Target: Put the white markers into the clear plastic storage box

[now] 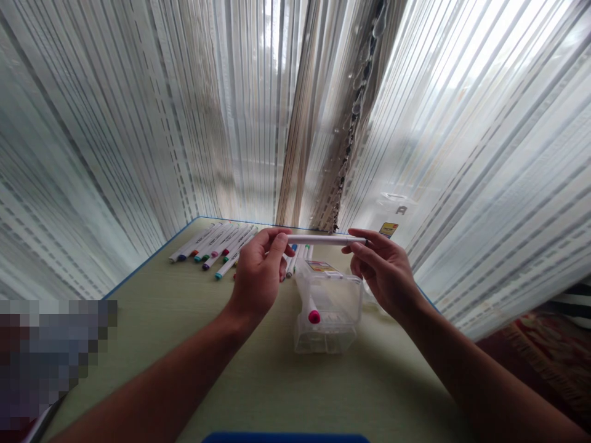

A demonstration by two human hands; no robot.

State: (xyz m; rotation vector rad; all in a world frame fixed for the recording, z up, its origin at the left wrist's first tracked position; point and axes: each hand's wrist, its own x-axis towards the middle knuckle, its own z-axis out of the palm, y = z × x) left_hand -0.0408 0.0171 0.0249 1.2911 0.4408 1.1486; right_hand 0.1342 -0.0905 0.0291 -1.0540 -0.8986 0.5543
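A white marker point(321, 240) is held level above the table, between my two hands. The fingers of my left hand point(263, 261) are closed round its left end. My right hand point(381, 264) pinches its right end between thumb and fingertips, hiding the tip there. Just below, a clear plastic case point(335, 301) lies on the table with a pink-ended marker point(314, 315) inside. Several white markers with coloured ends point(217, 246) lie in a row left of my left hand. More markers point(295, 261) show partly behind that hand.
The pale green table point(184, 344) has a blue edge. At the back right stands a clear plastic container point(390, 215) with a yellow label. Sheer striped curtains point(221, 111) hang close behind the table. A blue object point(286, 437) shows at the bottom edge.
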